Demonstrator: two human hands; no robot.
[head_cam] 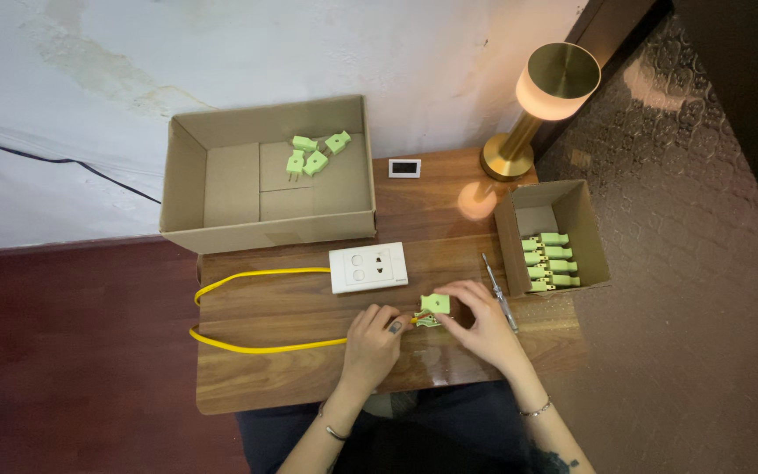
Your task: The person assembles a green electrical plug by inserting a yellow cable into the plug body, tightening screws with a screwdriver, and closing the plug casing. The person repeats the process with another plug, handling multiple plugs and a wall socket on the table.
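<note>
My left hand (372,338) pinches the end of a yellow cable (256,347) where it enters an opened light-green plug (432,312) on the wooden table (291,386). My right hand (482,318) grips that plug from the right, fingertips on its upper half. The cable loops left across the table and back to a white socket plate (368,267) just behind my hands. A screwdriver (500,292) lies on the table beside my right hand.
A large cardboard box (221,180) at the back holds three green plugs (313,154). A small cardboard box (591,233) on the right holds several green plugs in a row. A lit brass lamp (537,105) and a small white device (404,168) stand at the back.
</note>
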